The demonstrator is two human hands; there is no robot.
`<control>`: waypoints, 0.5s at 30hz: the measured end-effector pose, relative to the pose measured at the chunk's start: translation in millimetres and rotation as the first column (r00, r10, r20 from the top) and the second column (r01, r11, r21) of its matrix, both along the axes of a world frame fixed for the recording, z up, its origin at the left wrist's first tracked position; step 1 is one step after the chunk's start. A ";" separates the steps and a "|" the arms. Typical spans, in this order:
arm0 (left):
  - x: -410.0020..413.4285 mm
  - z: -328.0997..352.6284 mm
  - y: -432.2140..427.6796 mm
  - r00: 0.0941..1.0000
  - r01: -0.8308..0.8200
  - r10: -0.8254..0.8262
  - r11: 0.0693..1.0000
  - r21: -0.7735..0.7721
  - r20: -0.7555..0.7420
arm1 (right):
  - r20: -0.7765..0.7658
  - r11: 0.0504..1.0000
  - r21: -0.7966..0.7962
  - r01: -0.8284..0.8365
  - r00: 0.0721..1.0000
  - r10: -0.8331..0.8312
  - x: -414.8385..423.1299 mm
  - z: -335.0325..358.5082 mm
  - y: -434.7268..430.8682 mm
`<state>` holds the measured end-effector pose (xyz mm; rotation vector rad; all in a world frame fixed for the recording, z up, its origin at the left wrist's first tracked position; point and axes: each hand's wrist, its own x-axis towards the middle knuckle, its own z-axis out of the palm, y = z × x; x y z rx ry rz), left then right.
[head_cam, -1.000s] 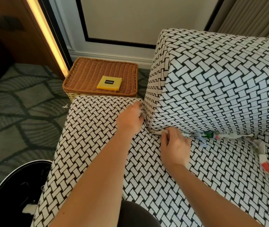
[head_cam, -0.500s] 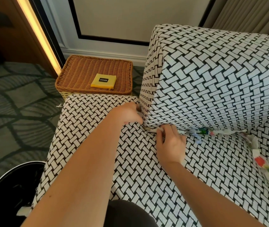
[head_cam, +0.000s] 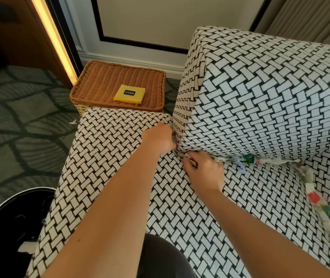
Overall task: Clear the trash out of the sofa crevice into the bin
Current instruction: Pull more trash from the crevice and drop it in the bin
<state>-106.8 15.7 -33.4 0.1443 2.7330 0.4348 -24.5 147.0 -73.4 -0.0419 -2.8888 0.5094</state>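
Observation:
A black-and-white woven sofa seat meets its back cushion in a crevice stuffed with paper scraps and wrappers. More wrappers line the right-hand crevice. My left hand is at the cushion's left corner, fingertips tucked into the gap; what they hold is hidden. My right hand pinches a pale scrap at the crevice just right of that corner. A round black bin with some paper inside stands on the floor at lower left.
A brown wicker box with a yellow packet on its lid stands behind the seat's left end. Patterned carpet with a small white scrap lies to the left. My dark-clad knee rests against the seat front.
Both hands stay at the crevice corner. My right hand has crept slightly left along the gap, fingers closing on the pale scrap. The view shifted a little.

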 end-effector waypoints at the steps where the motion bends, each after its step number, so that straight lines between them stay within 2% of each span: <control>1: 1.4 -0.1 0.0 1.000 0.000 0.001 1.000 0.008 -0.014 | 0.055 1.000 0.029 0.004 0.998 -0.006 -2.1 3.0 -0.1; 3: 4.4 -0.5 -0.3 0.999 -0.006 0.007 1.000 0.026 -0.039 | 0.111 0.997 0.079 0.015 0.994 -0.023 -5.5 6.7 -1.5; 8: 10.3 3.2 0.8 0.999 -0.007 0.009 0.999 0.034 -0.043 | 0.072 0.995 0.101 0.021 0.997 -0.028 -5.8 3.2 -4.8; 13: 6.0 6.0 -1.9 0.996 -0.012 0.001 0.993 0.120 0.091 | -0.027 1.000 0.001 0.017 0.999 -0.017 -4.3 -2.6 -4.2; 15: 3.6 4.4 -0.7 0.996 -0.020 0.010 0.994 0.106 0.091 | -0.067 0.999 -0.033 0.017 0.998 -0.019 -3.3 -4.8 -6.1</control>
